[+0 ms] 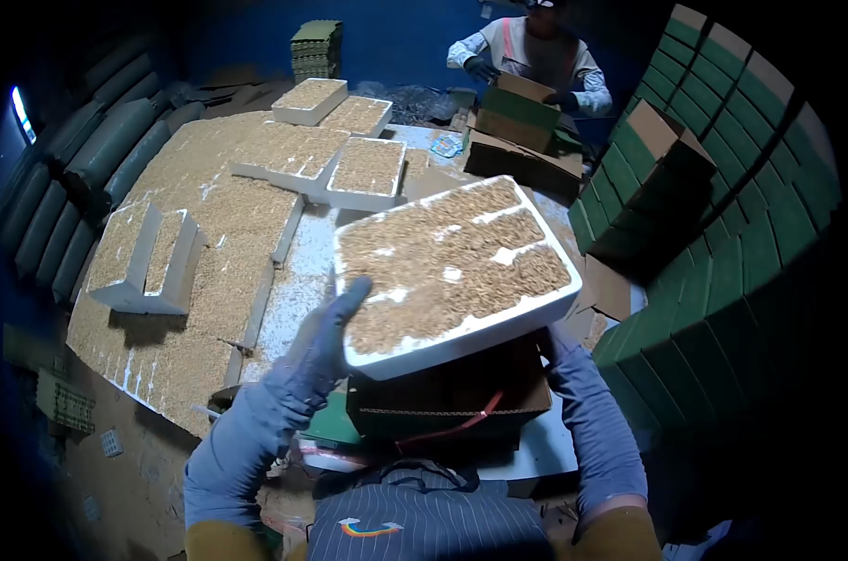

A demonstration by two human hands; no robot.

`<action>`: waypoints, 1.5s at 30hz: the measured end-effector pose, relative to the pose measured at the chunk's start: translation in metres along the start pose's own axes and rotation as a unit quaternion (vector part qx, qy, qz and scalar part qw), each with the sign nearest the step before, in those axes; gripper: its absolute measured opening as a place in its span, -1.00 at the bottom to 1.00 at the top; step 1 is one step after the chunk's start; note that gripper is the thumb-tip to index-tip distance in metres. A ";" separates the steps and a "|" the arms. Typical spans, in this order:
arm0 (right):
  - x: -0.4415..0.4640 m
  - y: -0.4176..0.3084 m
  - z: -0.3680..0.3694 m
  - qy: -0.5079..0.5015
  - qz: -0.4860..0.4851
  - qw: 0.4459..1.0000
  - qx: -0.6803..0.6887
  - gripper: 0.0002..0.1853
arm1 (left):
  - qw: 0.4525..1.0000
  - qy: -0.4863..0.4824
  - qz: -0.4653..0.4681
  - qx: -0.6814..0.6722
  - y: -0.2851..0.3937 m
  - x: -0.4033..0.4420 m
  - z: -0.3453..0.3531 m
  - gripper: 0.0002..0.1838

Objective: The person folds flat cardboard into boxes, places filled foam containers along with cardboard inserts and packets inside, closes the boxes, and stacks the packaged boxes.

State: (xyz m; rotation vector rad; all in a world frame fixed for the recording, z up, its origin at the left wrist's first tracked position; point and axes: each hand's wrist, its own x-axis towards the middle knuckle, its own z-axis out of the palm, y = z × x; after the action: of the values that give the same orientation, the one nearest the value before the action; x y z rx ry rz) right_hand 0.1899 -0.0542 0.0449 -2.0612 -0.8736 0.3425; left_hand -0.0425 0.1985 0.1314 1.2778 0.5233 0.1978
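A white foam box (480,335), topped with loose tan husks and a few white patches, is held tilted in front of me. My gloved left hand (340,327) is closed on its left side, thumb over the rim. My gloved right hand (557,343) supports the lower right edge, its fingers hidden beneath the box. Directly under the foam box stands an open cardboard carton (447,419) with a red strap (471,421) across its near side. The carton's inside is mostly covered.
Left lies a large heap of husks (209,252) bearing several husk-filled foam boxes (363,199). Stacked green cartons (704,327) line the right. Across the table a co-worker (536,65) handles a green carton (517,117). Full sacks (115,140) are piled far left.
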 end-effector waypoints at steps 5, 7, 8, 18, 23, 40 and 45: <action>-0.006 -0.003 -0.001 -0.040 0.008 0.997 0.072 -0.68 | 0.988 -0.123 0.044 0.078 -0.028 -0.014 0.012 -0.30; -0.006 -0.001 0.001 -0.050 0.015 0.994 0.097 -0.68 | 0.987 -0.059 -0.107 -0.106 -0.004 -0.047 0.017 -0.27; -0.006 0.000 0.004 -0.052 0.006 0.994 0.092 -0.67 | 0.996 -0.050 -0.066 -0.031 -0.009 -0.056 0.012 -0.27; -0.027 -0.001 -0.013 -0.085 0.313 0.903 0.283 -0.49 | 0.977 -0.020 -0.004 0.211 -0.070 -0.064 0.008 -0.17; -0.022 0.157 -0.016 0.234 0.268 0.913 0.198 -0.21 | 0.932 0.072 -0.061 0.349 -0.061 -0.064 0.031 -0.19; 0.040 0.242 -0.060 0.366 0.169 0.908 0.119 -0.65 | 0.797 0.410 0.103 0.432 -0.062 -0.116 -0.053 -0.76; -0.005 0.103 -0.102 0.380 0.022 0.925 -0.010 -0.62 | 0.782 0.183 -0.017 0.595 -0.131 -0.091 -0.179 -0.74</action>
State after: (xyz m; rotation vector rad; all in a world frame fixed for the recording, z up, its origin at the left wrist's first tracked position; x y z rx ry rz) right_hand 0.2866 -0.1604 0.0246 -1.9854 -0.3471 -0.4341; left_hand -0.2257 0.2756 -0.0034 2.4951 1.0942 0.0634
